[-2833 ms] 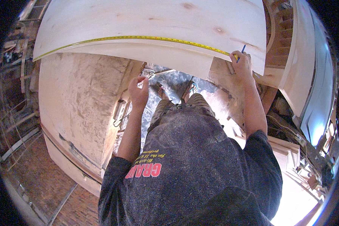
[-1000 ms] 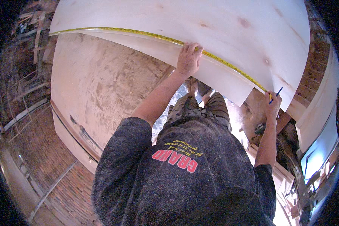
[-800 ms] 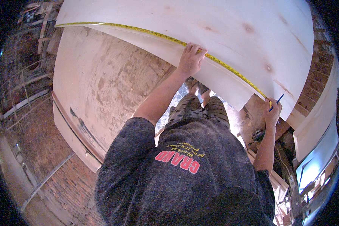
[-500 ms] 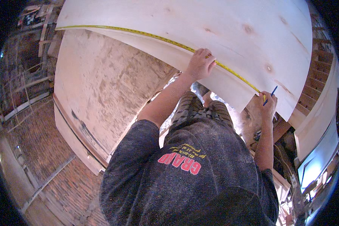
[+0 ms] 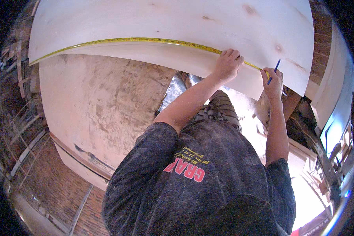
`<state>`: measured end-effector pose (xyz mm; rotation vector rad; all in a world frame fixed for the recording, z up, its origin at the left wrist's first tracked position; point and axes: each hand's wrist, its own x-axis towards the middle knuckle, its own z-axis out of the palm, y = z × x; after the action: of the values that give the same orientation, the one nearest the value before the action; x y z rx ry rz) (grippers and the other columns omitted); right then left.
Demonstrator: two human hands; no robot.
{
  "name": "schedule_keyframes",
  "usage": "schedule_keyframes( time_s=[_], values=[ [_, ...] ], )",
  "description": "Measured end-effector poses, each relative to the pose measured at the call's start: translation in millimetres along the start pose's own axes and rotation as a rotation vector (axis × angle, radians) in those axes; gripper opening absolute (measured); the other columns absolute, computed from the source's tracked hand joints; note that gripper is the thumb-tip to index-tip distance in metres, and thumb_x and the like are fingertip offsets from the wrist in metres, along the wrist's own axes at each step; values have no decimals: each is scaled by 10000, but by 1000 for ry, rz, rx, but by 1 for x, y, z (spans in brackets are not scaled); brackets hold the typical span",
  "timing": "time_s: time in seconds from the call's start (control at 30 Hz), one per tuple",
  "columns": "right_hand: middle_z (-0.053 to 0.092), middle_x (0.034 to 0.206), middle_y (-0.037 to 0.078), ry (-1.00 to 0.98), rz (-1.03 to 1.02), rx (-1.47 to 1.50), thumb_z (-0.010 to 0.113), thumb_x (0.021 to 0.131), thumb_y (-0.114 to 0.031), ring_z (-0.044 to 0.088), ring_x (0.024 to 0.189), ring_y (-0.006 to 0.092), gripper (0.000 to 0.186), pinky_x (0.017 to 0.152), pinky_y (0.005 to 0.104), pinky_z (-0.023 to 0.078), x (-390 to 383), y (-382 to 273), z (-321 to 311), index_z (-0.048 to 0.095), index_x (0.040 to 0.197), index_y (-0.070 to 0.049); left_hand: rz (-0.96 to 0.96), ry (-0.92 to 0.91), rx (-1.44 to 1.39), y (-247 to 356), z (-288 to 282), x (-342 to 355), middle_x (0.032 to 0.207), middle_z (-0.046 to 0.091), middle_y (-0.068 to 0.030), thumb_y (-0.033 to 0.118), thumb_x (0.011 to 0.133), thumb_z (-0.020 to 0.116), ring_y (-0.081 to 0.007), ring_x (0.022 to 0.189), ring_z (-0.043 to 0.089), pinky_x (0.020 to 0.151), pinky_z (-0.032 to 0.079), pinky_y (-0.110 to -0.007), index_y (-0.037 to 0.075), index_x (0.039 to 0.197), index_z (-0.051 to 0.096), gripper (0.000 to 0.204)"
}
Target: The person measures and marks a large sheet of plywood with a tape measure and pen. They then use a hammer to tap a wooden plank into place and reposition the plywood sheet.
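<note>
A yellow tape measure blade (image 5: 145,39) runs along the near side of a pale plywood sheet (image 5: 224,29), from its far left corner to my hands. My left hand (image 5: 228,66) is closed around the blade, with its fingers bent over the sheet's near edge area. Farther right, my right hand (image 5: 274,85) grips the blade's right part and a blue pen (image 5: 278,65) together. The pen sticks up out of the fingers over the sheet. My right palm hides whatever part of the tape lies inside it.
Below the sheet on the left lies a larger, stained brown board (image 5: 106,98). Brick flooring (image 5: 59,192) shows at lower left. Stacked wood (image 5: 322,47) and a pale panel (image 5: 332,74) stand at the right. My legs (image 5: 224,106) are close to the sheet's near edge.
My left hand has slid right along the blade, nearer to my right hand. The view has turned, so the sheet's left corner sits lower. Both hands keep their hold.
</note>
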<state>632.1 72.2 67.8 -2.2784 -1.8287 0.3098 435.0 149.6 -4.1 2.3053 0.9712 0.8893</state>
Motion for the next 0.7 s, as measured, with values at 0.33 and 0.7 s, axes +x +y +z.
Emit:
schedule_keyframes(
  time_s=[0.33, 0.7],
  values=[
    [599, 897, 124, 34, -10, 19, 655, 802, -280, 549, 889, 320, 212, 765, 418, 459, -2, -21, 21, 651, 931, -113, -23, -15, 13, -3, 5, -7, 860, 523, -73, 143, 717, 627, -273, 886, 500, 763, 388, -414, 94, 792, 592, 96],
    [579, 980, 126, 123, -13, -36, 570, 868, -280, 534, 949, 305, 270, 803, 409, 444, -1, -47, 23, 614, 1061, -96, -47, -43, 12, -4, 13, -8, 884, 522, -86, 166, 742, 620, -292, 906, 491, 799, 381, -426, 96, 785, 597, 86]
  ],
)
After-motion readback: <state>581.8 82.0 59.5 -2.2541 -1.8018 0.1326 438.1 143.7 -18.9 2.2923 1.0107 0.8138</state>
